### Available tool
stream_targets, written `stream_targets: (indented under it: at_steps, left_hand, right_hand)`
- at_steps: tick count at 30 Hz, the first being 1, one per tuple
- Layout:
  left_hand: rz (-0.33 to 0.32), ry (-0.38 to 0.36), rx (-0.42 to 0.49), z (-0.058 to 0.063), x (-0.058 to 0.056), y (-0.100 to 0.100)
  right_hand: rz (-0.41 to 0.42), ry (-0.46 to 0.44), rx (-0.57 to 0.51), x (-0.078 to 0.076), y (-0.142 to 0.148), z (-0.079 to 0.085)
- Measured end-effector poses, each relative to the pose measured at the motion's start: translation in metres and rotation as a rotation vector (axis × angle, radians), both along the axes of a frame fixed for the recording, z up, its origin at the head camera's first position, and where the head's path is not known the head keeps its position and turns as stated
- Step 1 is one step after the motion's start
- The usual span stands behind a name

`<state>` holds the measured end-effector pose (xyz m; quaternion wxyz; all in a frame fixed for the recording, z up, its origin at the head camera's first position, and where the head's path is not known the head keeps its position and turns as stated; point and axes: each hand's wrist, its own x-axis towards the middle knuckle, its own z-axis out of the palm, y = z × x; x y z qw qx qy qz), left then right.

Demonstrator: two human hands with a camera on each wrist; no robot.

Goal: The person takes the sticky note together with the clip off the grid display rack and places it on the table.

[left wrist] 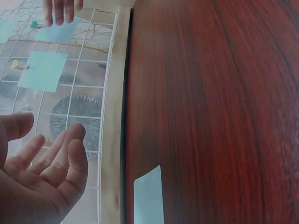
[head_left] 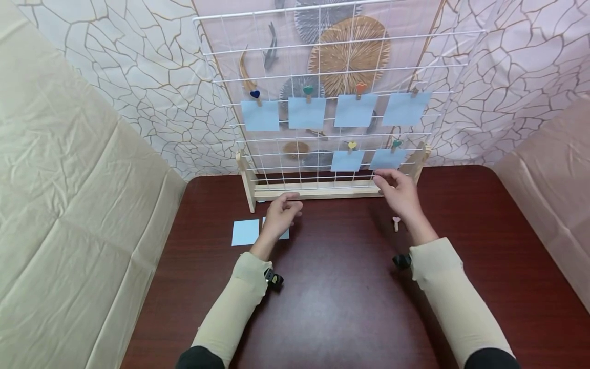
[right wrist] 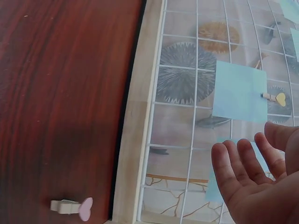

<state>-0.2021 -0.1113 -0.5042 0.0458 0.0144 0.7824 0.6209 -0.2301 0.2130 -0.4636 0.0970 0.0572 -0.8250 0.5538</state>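
My left hand (head_left: 280, 218) hovers above the table's left part with loosely bent fingers and holds nothing. Beneath it lie two light blue paper squares, one flat (head_left: 245, 232) and the other partly hidden by the hand. My right hand (head_left: 400, 197) is raised just in front of the lower right blue note (head_left: 387, 159), its fingers relaxed with nothing between them; whether they touch the note I cannot tell. A green heart clip (head_left: 396, 143) pins that note to the white wire grid (head_left: 318, 177). Beside it hangs another blue note (right wrist: 240, 91) under a yellow heart clip (right wrist: 280, 99).
Several blue notes hang in the upper row, among them one (head_left: 260, 116) under a dark blue heart clip (head_left: 255, 94). A pink heart clothespin (head_left: 396, 224) lies on the dark red table (head_left: 341, 287). The grid stands in a wooden base (head_left: 322, 193) at the back edge.
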Motion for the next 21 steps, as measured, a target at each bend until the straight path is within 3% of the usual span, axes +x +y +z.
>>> stream_targets:
  at_steps: [15,21]
  left_hand:
    - [0.08,0.014,0.047,0.009,-0.007,0.02]
    - [0.066,0.037,0.063,0.008,-0.011,0.028]
  right_hand:
    - [0.007,0.089,-0.025,-0.011,-0.018,0.023]
    - [0.028,0.102,-0.07,-0.002,-0.033,0.046]
